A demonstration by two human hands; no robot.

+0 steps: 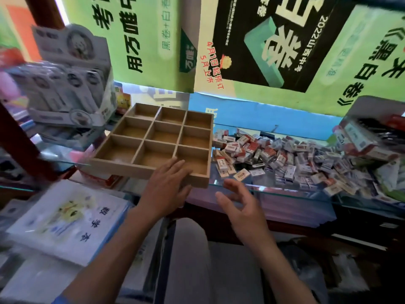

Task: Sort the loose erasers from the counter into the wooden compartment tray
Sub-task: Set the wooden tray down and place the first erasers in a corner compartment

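Note:
A wooden compartment tray point(140, 167) with a three-by-three grid of cells sits on the glass counter, left of centre; every cell I can see holds nothing. A big heap of small wrapped erasers point(285, 159) in red, white and blue sleeves lies to its right. My left hand point(166, 187) rests with straight fingers on the tray's near right corner. My right hand point(238, 200) hovers just off the counter's front edge, fingers loosely spread and holding nothing, a short way from the nearest erasers.
The glass counter point(274, 189) has a front edge close to my hands. Boxed stationery displays point(65, 91) stand at the back left, another box point(363, 137) at the right. A stack of booklets point(65, 218) lies lower left. Posters hang behind.

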